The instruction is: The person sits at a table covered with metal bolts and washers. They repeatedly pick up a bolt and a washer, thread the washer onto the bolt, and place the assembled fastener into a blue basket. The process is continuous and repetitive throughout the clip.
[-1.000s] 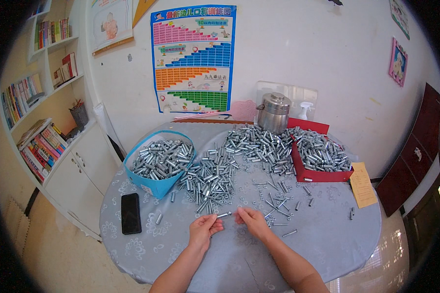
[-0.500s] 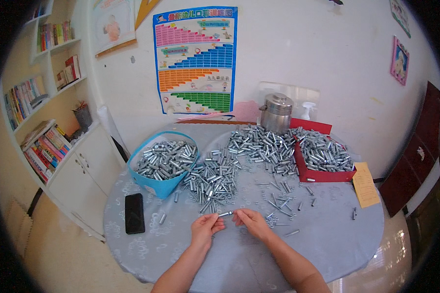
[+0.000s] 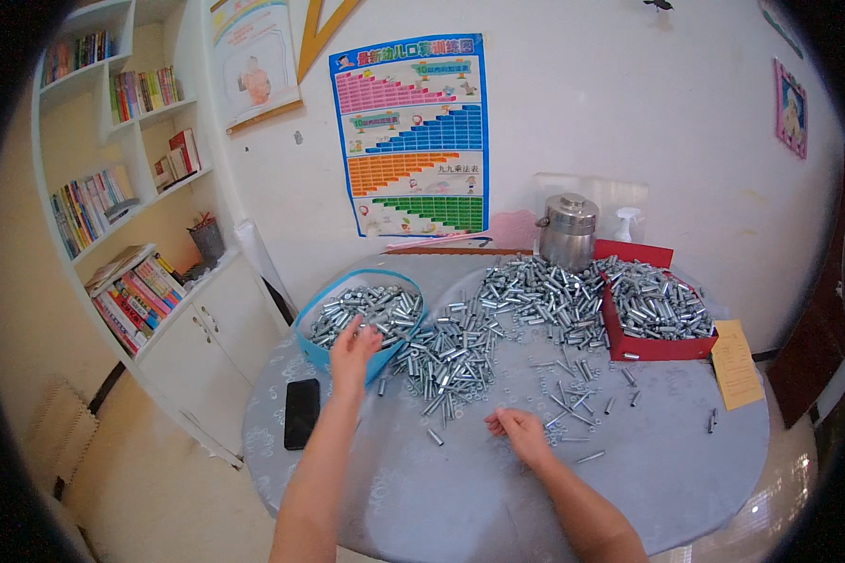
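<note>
My left hand (image 3: 354, 347) reaches over the near rim of the light-blue bin (image 3: 312, 352), fingers apart, with nothing visible in it. The bin is heaped with silvery metal expansion bolts (image 3: 371, 308). My right hand (image 3: 519, 435) rests low over the middle of the table, fingers curled together; whether a small part sits between them is hidden. Just right of it lie thin bolts and small washers (image 3: 556, 432). A loose metal sleeve (image 3: 436, 437) lies between my arms. Beyond my hands spreads a pile of metal sleeves and bolts (image 3: 453, 361).
A red box (image 3: 662, 349) full of metal sleeves stands at the right, beside a yellow paper (image 3: 737, 364). A steel pot (image 3: 569, 235) and a spray bottle (image 3: 626, 225) stand behind. A black phone (image 3: 301, 415) lies at left on the grey tablecloth (image 3: 460, 507).
My hands have parted: the left moved away leftward to the blue bin, the right stayed near the middle. The metal bolt held between them is gone from view. The view has swung left.
</note>
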`<state>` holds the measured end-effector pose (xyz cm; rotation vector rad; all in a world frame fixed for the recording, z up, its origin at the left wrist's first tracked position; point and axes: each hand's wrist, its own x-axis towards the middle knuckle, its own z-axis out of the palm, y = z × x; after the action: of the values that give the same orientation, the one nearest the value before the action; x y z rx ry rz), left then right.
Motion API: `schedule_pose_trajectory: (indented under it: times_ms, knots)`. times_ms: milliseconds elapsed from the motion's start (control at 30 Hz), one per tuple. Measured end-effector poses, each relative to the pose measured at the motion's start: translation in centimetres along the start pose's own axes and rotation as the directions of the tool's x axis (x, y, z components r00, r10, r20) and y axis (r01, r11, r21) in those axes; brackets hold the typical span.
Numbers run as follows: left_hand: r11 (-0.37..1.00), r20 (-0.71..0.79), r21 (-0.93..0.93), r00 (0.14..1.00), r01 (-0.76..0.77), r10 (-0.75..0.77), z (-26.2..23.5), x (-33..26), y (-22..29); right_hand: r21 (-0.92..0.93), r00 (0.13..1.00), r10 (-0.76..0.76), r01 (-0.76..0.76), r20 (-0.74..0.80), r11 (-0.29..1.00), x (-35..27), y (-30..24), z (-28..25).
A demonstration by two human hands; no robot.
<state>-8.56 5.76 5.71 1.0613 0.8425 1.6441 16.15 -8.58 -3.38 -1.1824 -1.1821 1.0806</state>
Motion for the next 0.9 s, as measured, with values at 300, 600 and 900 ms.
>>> schedule_pose_trajectory:
  times_ms: [300, 600, 900]
  knots:
    - [0.308, 0.175, 0.944, 0.972, -0.120, -0.155, -6.4, -5.5, 1.3, -0.030, 0.997, -0.043, 0.041, -0.070, 0.999, 0.4, 0.5, -1.2]
    - [0.216, 0.273, 0.936, 0.961, -0.277, 0.052, -7.7, -9.4, -2.7, -0.277, 0.993, -0.104, 0.084, -0.059, 0.957, 0.8, 0.7, -2.2]
    - [0.579, 0.214, 0.808, 0.970, -0.109, -0.116, -6.7, -8.8, -4.5, -0.793, 0.997, 0.071, -0.045, -0.002, 0.608, 0.4, -2.2, -9.7]
